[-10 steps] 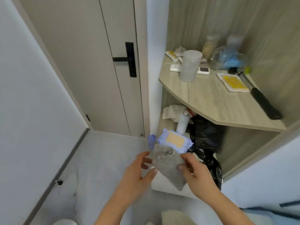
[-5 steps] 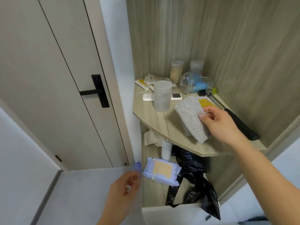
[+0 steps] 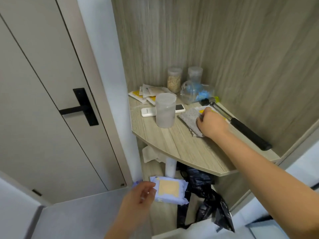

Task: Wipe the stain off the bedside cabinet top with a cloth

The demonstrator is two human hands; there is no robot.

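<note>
A grey speckled cloth (image 3: 189, 118) lies flat on the wooden bedside cabinet top (image 3: 181, 145), right of a frosted plastic cup (image 3: 165, 110). My right hand (image 3: 211, 124) presses down on the cloth's right part, fingers bent over it. A yellow and white packet sits partly hidden under the cloth and hand. No stain shows around the cloth. My left hand (image 3: 139, 195) hangs low in front of the lower shelf, fingers loosely apart, holding nothing, close to a blue wipes pack (image 3: 170, 189).
On the top stand two jars (image 3: 174, 80), a clear bag with blue items (image 3: 196, 93), paper sachets (image 3: 148, 94), a white remote (image 3: 148, 112) and a black-handled hammer (image 3: 245, 128). Below lie a black bag (image 3: 205, 192), a white bottle and crumpled paper. A door (image 3: 51, 100) is left.
My right hand carried the cloth up from in front of me and laid it flat on the cabinet top. My left hand let go of it and stayed low.
</note>
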